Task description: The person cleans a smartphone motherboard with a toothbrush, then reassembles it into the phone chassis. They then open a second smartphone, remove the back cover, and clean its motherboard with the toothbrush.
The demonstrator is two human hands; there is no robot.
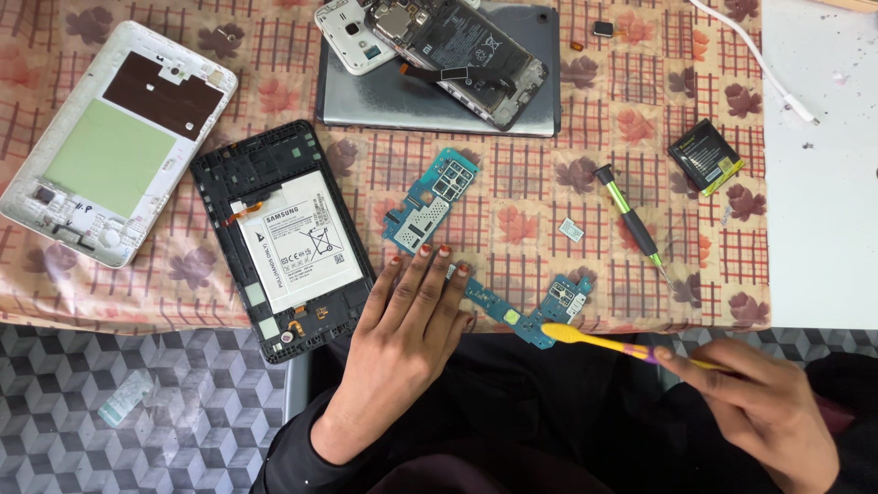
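My left hand (402, 343) lies flat on the patterned cloth, its fingertips pressing the left end of a long blue circuit board (526, 316). In my right hand (764, 402) I grip a yellow and purple toothbrush (608, 340), whose head rests over that board's lower right part. A second blue circuit board (430, 199) lies just beyond my left fingertips. An opened black tablet frame with a white battery (283, 240) sits left of my left hand.
A white tablet back cover (110, 142) lies at far left. A grey tablet (366, 101) at the top carries two opened phones (448, 46). A green-handled screwdriver (631, 220), a small black battery (704, 155) and a white cable (759, 64) are to the right.
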